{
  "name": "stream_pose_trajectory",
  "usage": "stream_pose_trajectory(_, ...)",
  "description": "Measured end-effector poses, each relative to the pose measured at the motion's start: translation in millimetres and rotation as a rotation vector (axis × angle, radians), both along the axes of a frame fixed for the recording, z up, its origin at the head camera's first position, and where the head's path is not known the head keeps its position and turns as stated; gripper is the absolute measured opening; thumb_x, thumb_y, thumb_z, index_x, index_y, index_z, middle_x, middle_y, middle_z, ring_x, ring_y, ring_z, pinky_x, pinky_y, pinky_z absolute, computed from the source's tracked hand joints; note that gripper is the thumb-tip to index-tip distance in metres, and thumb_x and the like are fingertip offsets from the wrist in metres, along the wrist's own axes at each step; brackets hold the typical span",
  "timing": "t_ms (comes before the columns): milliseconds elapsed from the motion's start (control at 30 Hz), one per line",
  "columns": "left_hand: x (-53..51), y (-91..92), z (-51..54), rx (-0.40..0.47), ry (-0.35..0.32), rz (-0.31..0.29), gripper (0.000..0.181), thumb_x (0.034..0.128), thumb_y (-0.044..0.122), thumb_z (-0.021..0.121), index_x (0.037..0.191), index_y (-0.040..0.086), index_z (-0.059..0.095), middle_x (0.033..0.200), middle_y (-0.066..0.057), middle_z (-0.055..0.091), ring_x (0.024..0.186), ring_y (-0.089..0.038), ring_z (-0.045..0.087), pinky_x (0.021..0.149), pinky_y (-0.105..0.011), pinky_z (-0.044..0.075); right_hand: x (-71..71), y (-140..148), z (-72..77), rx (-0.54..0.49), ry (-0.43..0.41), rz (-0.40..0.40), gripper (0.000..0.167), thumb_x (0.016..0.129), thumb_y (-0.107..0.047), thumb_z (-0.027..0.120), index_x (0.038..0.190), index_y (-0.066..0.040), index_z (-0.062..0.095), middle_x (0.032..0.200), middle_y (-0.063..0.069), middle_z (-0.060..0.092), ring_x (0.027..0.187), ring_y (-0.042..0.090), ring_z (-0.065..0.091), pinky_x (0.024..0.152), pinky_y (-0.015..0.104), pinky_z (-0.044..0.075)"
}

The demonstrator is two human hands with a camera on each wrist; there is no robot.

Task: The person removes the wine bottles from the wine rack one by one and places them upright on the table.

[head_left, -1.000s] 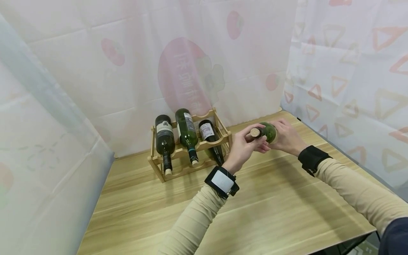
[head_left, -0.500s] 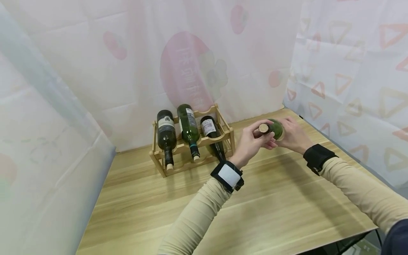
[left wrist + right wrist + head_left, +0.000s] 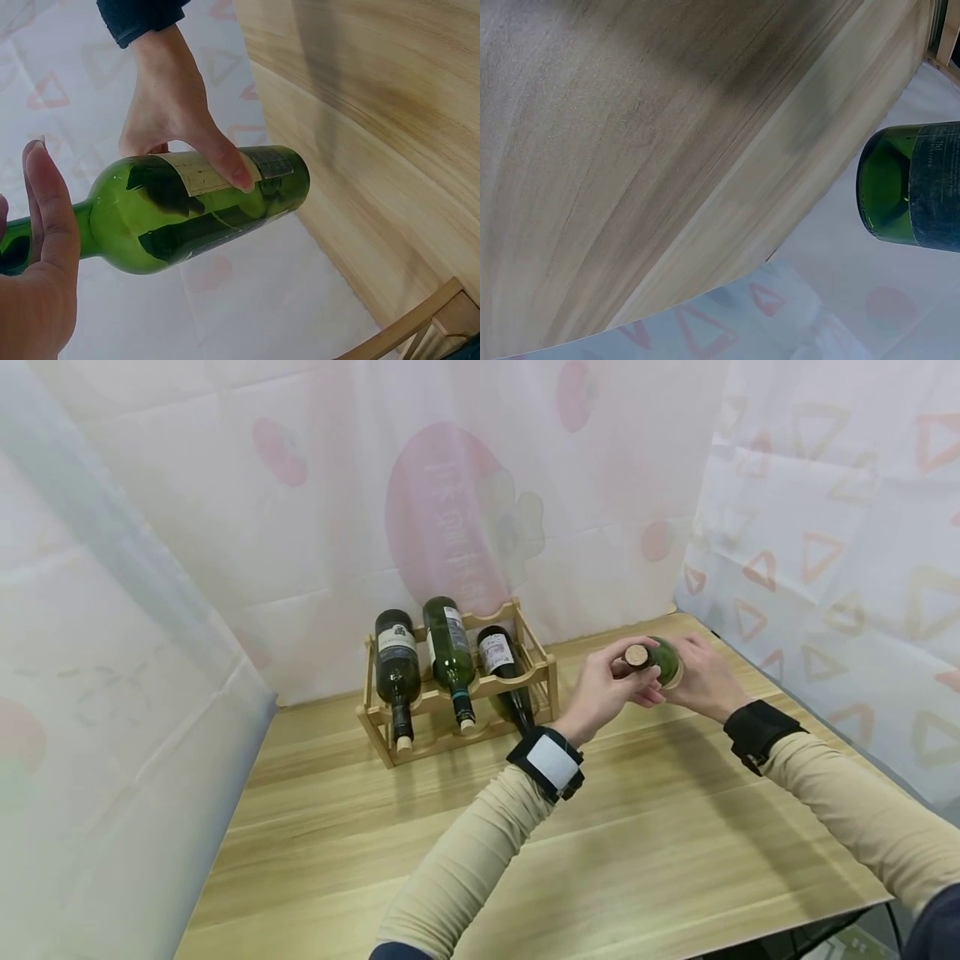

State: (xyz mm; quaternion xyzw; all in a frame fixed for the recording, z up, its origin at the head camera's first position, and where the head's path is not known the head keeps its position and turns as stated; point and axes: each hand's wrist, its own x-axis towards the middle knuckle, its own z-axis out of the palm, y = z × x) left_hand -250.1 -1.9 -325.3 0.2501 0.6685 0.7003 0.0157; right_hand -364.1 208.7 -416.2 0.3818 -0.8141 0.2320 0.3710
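Observation:
A green wine bottle (image 3: 666, 662), its cork facing the head camera, is held above the right side of the table by both hands. My left hand (image 3: 600, 689) grips the dark neck just below the cork. Around the labelled body curls my right hand (image 3: 707, 681). In the left wrist view the green glass bottle (image 3: 142, 217) lies nearly sideways, the right thumb (image 3: 238, 174) across its pale label. Only the base end of the bottle (image 3: 892, 184) shows in the right wrist view; the right hand is out of sight there.
A wooden wine rack (image 3: 552, 687) stands at the back of the table (image 3: 315, 835). On it lie a dark bottle (image 3: 397, 672), a green bottle (image 3: 452, 656) and, lower down, another dark bottle (image 3: 498, 652). Printed curtains (image 3: 322, 543) hang behind and at both sides.
Both hands have shifted slightly right with the bottle, farther from the rack. Their grip looks the same. The head view has tilted a little, and the bottles in the rack have not moved.

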Motion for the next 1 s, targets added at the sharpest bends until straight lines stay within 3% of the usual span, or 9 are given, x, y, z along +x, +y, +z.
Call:
stream_pose_trajectory(200, -1.7, 4.1, -0.2, 0.007, -0.006, -0.005, 0.037, 0.0905, -0.005, 0.061, 0.127, -0.002, 0.055, 0.093, -0.038, 0.065, 0.079, -0.055, 0.064, 0.071, -0.054, 0.057, 0.2, 5.6, -2.1, 0.003, 0.0, 0.005, 0.075, 0.055, -0.014, 0.082, 0.122, 0.006, 0.055, 0.104, 0.022, 0.065, 0.095, 0.038, 0.054, 0.082, 0.043, 0.041)
stream_pose_trajectory(400, -4.2, 7.2, 0.0, 0.003, -0.009, -0.008, 0.037, 0.0908, -0.004, 0.061, 0.127, -0.002, 0.055, 0.092, -0.039, 0.064, 0.078, -0.055, 0.064, 0.065, -0.044, 0.06, -0.5, 10.9, -2.5, 0.003, 0.012, 0.018, 0.073, 0.056, -0.019, 0.079, 0.12, 0.008, 0.056, 0.103, 0.025, 0.064, 0.094, 0.04, 0.054, 0.084, 0.045, 0.04)
stream_pose_trajectory(600, -7.2, 11.3, 0.1, 0.001, -0.012, -0.007, 0.037, 0.0909, -0.004, 0.061, 0.127, -0.002, 0.055, 0.088, -0.04, 0.064, 0.078, -0.055, 0.064, 0.064, -0.044, 0.06, -0.4, 16.1, -3.7, 0.002, -0.015, 0.0, 0.071, 0.058, -0.021, 0.081, 0.12, 0.005, 0.056, 0.102, 0.023, 0.065, 0.095, 0.04, 0.054, 0.082, 0.045, 0.043)
stream_pose_trajectory(733, -8.6, 14.1, 0.1, -0.002, -0.025, -0.011, 0.038, 0.0909, -0.004, 0.061, 0.128, -0.002, 0.055, 0.089, -0.04, 0.064, 0.077, -0.055, 0.064, 0.066, -0.046, 0.06, 0.8, 19.4, -5.6, -0.005, -0.03, -0.011, 0.071, 0.069, -0.041, 0.078, 0.12, 0.004, 0.057, 0.102, 0.022, 0.065, 0.095, 0.039, 0.054, 0.08, 0.045, 0.043)
stream_pose_trajectory(833, -8.8, 14.9, 0.6, -0.007, -0.035, -0.012, 0.038, 0.0911, -0.004, 0.061, 0.129, -0.002, 0.054, 0.089, -0.04, 0.063, 0.068, -0.045, 0.067, 0.065, -0.044, 0.06, 1.9, 21.4, -6.7, -0.004, -0.029, -0.028, 0.072, 0.07, -0.046, 0.077, 0.119, 0.004, 0.057, 0.099, 0.021, 0.065, 0.094, 0.038, 0.054, 0.078, 0.044, 0.043)
stream_pose_trajectory(1000, -9.9, 17.3, 1.2, -0.015, -0.034, -0.013, 0.038, 0.0912, -0.004, 0.061, 0.128, -0.002, 0.054, 0.089, -0.04, 0.063, 0.057, -0.018, 0.065, 0.059, -0.034, 0.06, 2.8, 24.3, -7.7, 0.0, -0.023, -0.046, 0.071, 0.064, -0.037, 0.08, 0.116, 0.004, 0.058, 0.096, 0.021, 0.066, 0.093, 0.037, 0.055, 0.078, 0.045, 0.043)
